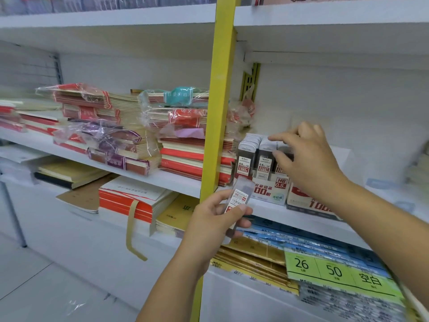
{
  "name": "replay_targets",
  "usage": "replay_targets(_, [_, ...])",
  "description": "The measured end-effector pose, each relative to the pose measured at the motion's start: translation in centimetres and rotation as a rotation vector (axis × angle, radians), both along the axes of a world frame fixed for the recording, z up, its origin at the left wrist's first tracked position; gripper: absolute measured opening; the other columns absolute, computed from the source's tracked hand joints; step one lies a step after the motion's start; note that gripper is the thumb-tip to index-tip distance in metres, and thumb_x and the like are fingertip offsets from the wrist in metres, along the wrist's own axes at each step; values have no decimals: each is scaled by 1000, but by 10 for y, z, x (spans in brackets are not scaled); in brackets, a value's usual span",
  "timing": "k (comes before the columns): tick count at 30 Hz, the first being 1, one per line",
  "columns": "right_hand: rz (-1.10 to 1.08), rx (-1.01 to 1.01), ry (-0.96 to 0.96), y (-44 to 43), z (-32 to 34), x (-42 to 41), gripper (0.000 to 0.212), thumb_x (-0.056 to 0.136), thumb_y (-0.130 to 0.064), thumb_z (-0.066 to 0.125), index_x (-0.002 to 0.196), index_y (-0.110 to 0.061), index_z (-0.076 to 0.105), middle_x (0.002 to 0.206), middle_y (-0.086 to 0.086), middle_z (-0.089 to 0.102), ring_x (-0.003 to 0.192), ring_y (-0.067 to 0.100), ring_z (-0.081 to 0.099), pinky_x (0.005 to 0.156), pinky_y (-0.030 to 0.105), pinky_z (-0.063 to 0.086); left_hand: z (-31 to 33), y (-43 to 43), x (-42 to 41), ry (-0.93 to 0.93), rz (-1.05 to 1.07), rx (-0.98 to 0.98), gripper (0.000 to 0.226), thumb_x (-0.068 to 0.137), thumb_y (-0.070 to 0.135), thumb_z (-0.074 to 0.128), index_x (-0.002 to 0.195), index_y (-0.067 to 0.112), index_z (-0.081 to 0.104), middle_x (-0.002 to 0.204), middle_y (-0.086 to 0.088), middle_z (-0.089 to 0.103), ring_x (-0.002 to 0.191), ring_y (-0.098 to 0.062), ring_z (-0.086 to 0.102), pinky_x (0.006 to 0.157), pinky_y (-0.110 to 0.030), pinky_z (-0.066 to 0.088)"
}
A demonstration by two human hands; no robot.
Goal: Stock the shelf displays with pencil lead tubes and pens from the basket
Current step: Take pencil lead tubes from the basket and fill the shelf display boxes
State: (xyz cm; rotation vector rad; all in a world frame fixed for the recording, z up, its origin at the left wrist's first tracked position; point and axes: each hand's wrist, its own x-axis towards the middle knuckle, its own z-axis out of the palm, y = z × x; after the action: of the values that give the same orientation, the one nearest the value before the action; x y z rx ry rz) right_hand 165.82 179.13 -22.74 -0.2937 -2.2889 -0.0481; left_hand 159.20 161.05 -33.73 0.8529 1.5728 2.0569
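Left hand (209,219) grips lead tube (240,194) before yellow post (220,89).

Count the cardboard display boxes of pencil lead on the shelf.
2. The left display box, holding lead tubes, stands just right of the yellow post; the right display box is beside it, partly behind the right arm. That arm may hide more.

Left hand (216,219): bare forearm rising from the bottom edge, hand held low at centre. Fingers and thumb curl round a lead tube (241,194), with the thumb across its front.

Right hand (308,159): bare forearm reaching in from the lower right, palm down. Index finger and thumb stretch leftward, parted; the other fingers are curled. Blur hides whether it pinches anything.
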Motion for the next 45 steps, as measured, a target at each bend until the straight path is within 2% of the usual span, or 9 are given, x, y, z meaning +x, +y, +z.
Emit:
replay_targets(3, [248,-263,43,-20,-26,26,22,94,-31,52,113,-37,62,91,-22,50,87,-4,45,73,11,34,1,-2,7,57,-66,-56,24,95,21,67,117,30,64,97,1,79,76,-11,73,64,-20,55])
replay_targets(7, [469,-659,-121,-40,-69,50,29,92,-32,60,110,-55,60,99,-29,60,91,-6,58,73,12,48,1,-2,19,104,-154,-132,25,92,19,72,116,21,64,96,-2,79,76,-12,72,63,-19,55])
replay_targets(13, [434,-1071,193,-28,-98,72,13,90,-10,65,94,-22,64,85,-13,73,67,9,70,55,16,53,-5,-6,19,-75,-127,-68,38,82,15,77,117,14,62,109,-7,77,96,-24,76,71,-25,61])
replay_targets(18, [402,-1314,179,-22,-115,84,7,89,-4,64,93,-8,59,83,2,75,69,25,74,54,23,57,-9,-11,13,-192,-40,48,38,76,16,74,111,7,66,98,-15,78,90,-23,77,68,-23,60])
replay_targets(28, [427,-964,-76,-33,-108,81,29,87,-16,69,103,-39,63,91,-17,69,84,5,66,73,24,58,-4,7,17,65,102,-51,13,92,16,71,104,17,75,92,-2,80,87,-15,76,69,-21,59])
replay_targets(33, [516,-812,-98,-32,-76,66,66,90,-13,67,118,-67,41,94,-20,60,81,5,66,72,30,59,8,28,17,169,225,48,18,93,23,70,110,30,73,103,10,77,95,-5,72,75,-21,58])
replay_targets(39, [559,-465,246,-25,-22,41,49,89,-11,67,111,-48,43,96,-15,65,84,8,67,65,22,56,-2,46,1,543,463,-201,57,99,36,58,151,33,37,150,20,39,136,6,36,113,-23,37])
replay_targets(42, [462,-283,293,-19,-5,28,46,90,-15,66,113,-45,40,95,-15,62,83,6,63,68,27,56,-9,51,-2,654,491,-258,58,100,32,57,153,31,32,132,40,29,115,39,17,92,11,19])
replay_targets(45, [374,-202,251,-11,1,18,44,89,-18,67,112,-44,41,95,-18,62,79,3,60,66,28,54,-12,53,-6,665,497,-277,65,100,33,58,156,31,27,146,28,34,125,27,21,104,0,18])
